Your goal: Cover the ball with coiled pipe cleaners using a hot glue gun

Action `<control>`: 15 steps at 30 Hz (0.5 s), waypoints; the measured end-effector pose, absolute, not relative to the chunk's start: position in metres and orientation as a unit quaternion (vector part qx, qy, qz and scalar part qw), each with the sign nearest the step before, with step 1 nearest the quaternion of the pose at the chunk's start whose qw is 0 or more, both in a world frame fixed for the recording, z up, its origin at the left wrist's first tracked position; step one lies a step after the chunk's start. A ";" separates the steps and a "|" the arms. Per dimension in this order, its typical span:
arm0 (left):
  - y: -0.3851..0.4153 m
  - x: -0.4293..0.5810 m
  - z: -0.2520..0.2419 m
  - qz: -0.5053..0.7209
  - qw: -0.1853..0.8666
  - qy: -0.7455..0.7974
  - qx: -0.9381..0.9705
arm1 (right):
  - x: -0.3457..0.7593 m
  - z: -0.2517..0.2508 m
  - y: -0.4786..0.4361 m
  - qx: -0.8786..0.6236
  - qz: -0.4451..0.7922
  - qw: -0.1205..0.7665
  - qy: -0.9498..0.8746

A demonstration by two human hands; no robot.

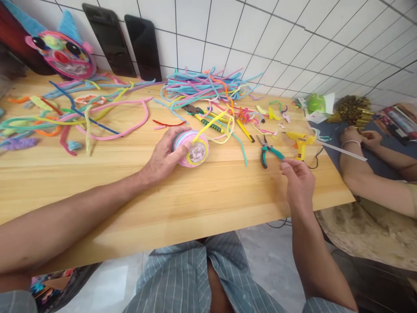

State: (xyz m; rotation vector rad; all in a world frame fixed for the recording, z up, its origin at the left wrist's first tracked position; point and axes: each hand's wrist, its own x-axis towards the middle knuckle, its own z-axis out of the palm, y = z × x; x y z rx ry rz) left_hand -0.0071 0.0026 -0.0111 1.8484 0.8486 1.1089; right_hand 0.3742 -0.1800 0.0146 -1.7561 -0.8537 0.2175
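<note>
My left hand [169, 153] is closed around a round craft piece wound from pink, blue and yellow pipe cleaners [192, 161], with a whitish, shiny patch on its face. My thumb presses on its front. From it a loose yellow pipe cleaner [210, 124] stretches up to the right, near a pale yellow loop. My right hand [299, 177] pinches the end of one handle of the teal needle-nose pliers [265, 151]. The pliers lie on the table with their jaws slightly apart, pointing away from me.
A heap of pipe cleaners [198, 89], larger pliers [208, 121], a yellow cutter knife [245, 129] and a yellow glue gun [300, 143] lie about the wooden table [221, 195]. Two phones [143, 48] and a pipe-cleaner figure [63, 54] stand behind. A co-worker's hands [360, 140] are at right.
</note>
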 end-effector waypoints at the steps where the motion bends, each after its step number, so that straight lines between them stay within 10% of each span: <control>1: 0.003 -0.007 -0.012 0.442 0.397 0.335 0.731 | 0.385 0.012 -0.183 -0.745 0.086 0.564 -0.345; 8: -0.004 -0.003 -0.010 0.441 0.353 0.296 0.770 | 0.348 0.030 -0.172 -0.702 0.109 0.491 -0.504; 15: -0.004 -0.001 -0.010 0.454 0.305 0.258 0.796 | 0.255 0.069 -0.115 -0.456 -0.150 0.362 -0.799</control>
